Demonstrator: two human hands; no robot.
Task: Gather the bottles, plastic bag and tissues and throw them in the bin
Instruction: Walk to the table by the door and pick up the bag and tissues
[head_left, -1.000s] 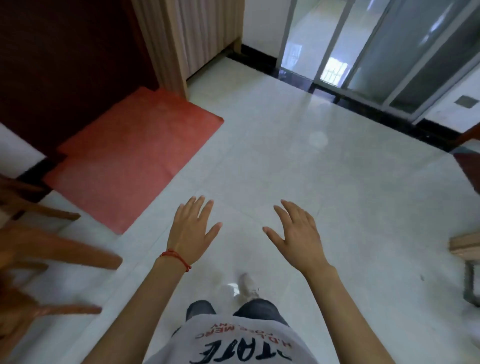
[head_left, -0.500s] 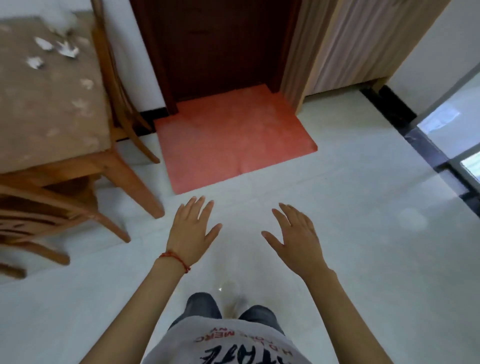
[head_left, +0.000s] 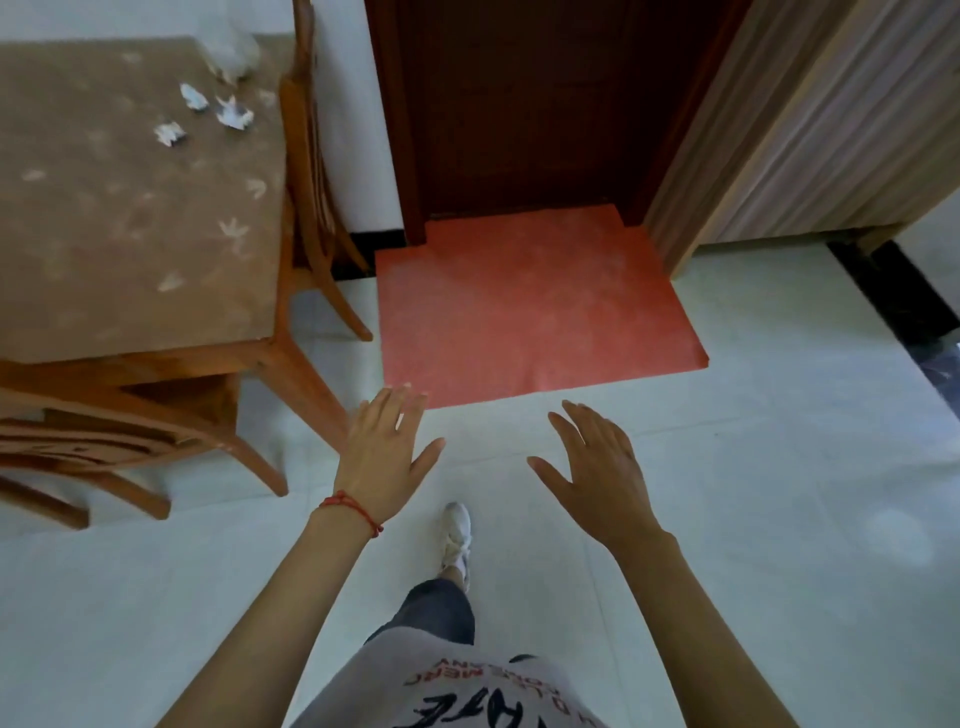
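Observation:
Three crumpled white tissues (head_left: 170, 134) lie on the far part of a table (head_left: 104, 218) with a brown patterned cover, at the upper left. A pale plastic bag (head_left: 231, 54) sits at the table's far edge, blurred. No bottles or bin are in view. My left hand (head_left: 382, 457), with a red string on its wrist, hovers over the floor with fingers spread and holds nothing. My right hand (head_left: 597, 467) hovers beside it, fingers also spread and empty. Both are well short of the table.
Wooden chairs stand at the table's near side (head_left: 93, 447) and far right side (head_left: 311, 171). A red mat (head_left: 530, 306) lies before a dark wooden door (head_left: 519, 104). A striped wooden cabinet (head_left: 810, 130) stands at right. White tiled floor (head_left: 779, 467) spreads ahead.
The view has swung left, bringing the table, tissues and bag into sight. My hands keep the same spread pose. One foot now steps forward.

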